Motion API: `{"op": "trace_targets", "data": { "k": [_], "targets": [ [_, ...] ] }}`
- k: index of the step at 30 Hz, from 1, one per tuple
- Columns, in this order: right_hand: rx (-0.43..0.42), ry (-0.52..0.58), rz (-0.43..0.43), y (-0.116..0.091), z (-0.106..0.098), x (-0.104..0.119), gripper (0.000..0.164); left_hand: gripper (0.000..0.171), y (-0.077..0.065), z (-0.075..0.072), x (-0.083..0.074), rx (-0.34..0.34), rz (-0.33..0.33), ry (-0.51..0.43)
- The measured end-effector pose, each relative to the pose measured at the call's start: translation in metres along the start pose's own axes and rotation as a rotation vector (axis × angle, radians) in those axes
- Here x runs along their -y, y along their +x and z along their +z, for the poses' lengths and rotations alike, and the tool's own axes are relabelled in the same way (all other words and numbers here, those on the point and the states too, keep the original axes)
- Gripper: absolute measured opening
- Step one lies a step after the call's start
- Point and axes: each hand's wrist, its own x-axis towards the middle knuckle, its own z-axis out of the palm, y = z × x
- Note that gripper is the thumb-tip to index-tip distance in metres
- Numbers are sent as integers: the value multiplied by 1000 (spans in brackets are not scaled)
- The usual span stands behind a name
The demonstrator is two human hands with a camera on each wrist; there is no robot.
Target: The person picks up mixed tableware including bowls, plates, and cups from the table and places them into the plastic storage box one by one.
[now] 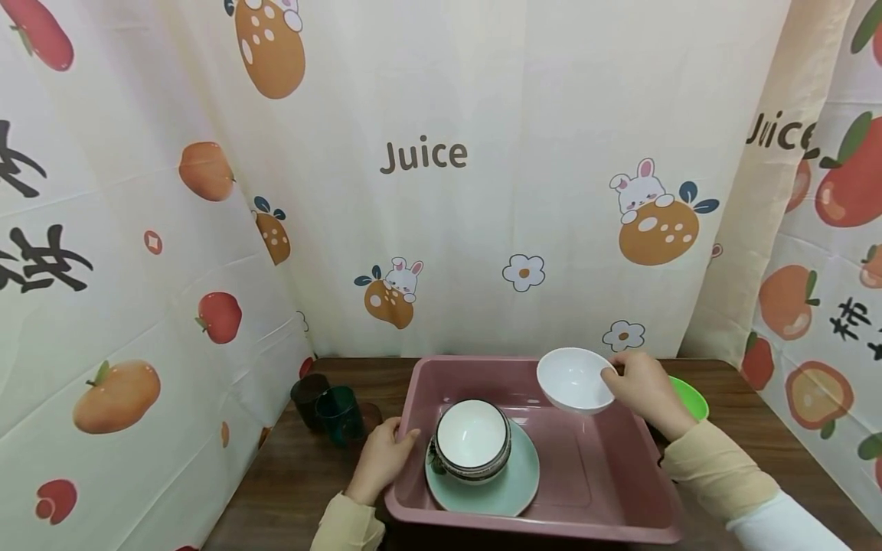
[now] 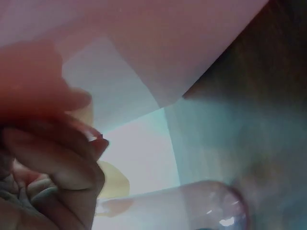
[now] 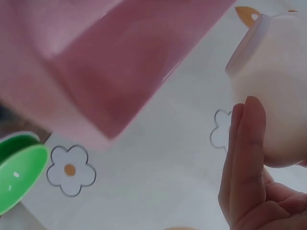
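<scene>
A white bowl [image 1: 575, 379] is held up over the back right of a pink plastic tub [image 1: 530, 523]. My right hand [image 1: 648, 394] pinches it by its right edge; in the right wrist view the fingers [image 3: 250, 148] lie along the outside of the bowl. My left hand [image 1: 383, 458] grips the tub's left rim, thumb on top and the other fingers curled beneath on the outer side. Inside the tub, toward the left, a pale green plate [image 1: 525, 471] carries stacked bowls [image 1: 472, 435], white inside with dark rims.
Left of the tub stand a dark cup [image 1: 307, 399], a teal green cup [image 1: 341, 417] and a brownish see-through cup [image 1: 371, 415]. A bright green bowl [image 1: 690, 396] sits right of the tub, partly behind my right hand. Printed curtains [image 1: 482, 229] enclose the wooden table [image 1: 276, 490].
</scene>
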Motion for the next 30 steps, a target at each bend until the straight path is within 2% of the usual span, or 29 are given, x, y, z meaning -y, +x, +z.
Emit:
{"op": "trace_targets", "data": {
  "k": [5, 9, 14, 19, 23, 30],
  "targets": [
    [25, 38, 12, -4, 9, 7, 18, 59, 0, -11, -10, 84, -14, 22],
    [30, 51, 33, -6, 15, 10, 18, 63, 1, -20, -24, 54, -15, 72],
    [50, 54, 39, -10, 19, 15, 16, 60, 2, -29, -41, 1, 14, 111],
    [78, 60, 38, -12, 21, 18, 19, 61, 3, -41, -57, 7, 28, 78],
    [75, 61, 31, -14, 22, 22, 16, 61, 4, -48, -73, 26, 74, 35],
    [82, 85, 41, -17, 24, 30, 15, 62, 5, -44, -103, 86, 149, -42]
  ]
}}
